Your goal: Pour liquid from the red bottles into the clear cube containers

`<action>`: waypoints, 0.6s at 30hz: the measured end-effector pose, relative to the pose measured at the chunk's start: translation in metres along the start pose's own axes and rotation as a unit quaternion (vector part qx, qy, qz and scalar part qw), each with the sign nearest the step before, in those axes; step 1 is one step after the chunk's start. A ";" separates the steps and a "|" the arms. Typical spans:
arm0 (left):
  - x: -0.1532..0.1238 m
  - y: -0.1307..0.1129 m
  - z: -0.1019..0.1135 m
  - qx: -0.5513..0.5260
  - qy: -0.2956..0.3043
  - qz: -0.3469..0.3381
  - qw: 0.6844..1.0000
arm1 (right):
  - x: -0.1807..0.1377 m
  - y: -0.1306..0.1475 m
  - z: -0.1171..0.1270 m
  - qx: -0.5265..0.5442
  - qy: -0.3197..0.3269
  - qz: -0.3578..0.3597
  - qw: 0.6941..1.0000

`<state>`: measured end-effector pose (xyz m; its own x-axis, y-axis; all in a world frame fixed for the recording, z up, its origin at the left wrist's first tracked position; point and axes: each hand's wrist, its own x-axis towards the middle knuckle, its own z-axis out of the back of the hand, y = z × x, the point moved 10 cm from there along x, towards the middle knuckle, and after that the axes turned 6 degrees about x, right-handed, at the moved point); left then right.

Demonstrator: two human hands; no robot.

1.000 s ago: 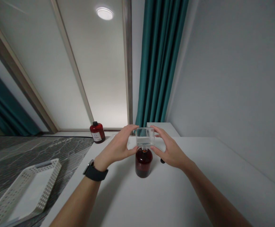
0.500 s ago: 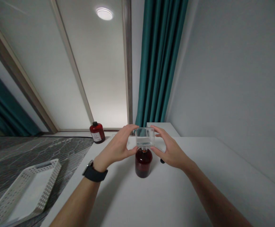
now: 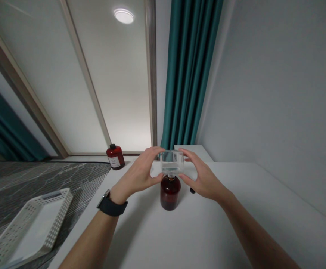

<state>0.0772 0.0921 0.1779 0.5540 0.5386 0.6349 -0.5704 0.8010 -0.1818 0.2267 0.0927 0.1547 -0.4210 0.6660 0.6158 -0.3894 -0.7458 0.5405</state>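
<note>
Between my two hands is a clear, box-shaped container [image 3: 171, 161] with some clear liquid in it. My left hand [image 3: 145, 170] grips its left side with thumb and fingers. On the opposite side, my right hand [image 3: 198, 175] pinches it the same way. The container is tilted, its lower edge at the mouth of a dark red-brown bottle [image 3: 170, 194]. That bottle stands upright and uncapped on the white table [image 3: 163, 239]. A small black object, probably the cap [image 3: 192, 190], lies by my right hand, partly hidden.
Another red-brown bottle [image 3: 115, 158], with a black cap and white label, stands at the table's far left corner. Left of the table, lower down, a white perforated basket [image 3: 59, 220] sits on grey patterned fabric. A wall [image 3: 277, 93] borders the right side.
The container's upper rim has risen very slightly in my hands. My hands and the bottle beneath have barely moved.
</note>
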 end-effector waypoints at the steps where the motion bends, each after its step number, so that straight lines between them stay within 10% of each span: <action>1: 0.000 0.000 0.000 0.000 0.000 -0.001 1.000 | 0.000 0.000 0.000 -0.001 0.000 0.001 1.000; 18: 0.001 -0.006 0.002 0.003 0.002 -0.017 1.000 | 0.002 0.003 0.004 -0.001 0.001 0.000 1.000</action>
<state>0.0794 0.0873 0.1810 0.5757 0.5122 0.6374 -0.5543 0.8175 -0.1563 0.2279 0.0917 0.1591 -0.4217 0.6663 0.6150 -0.3910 -0.7456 0.5396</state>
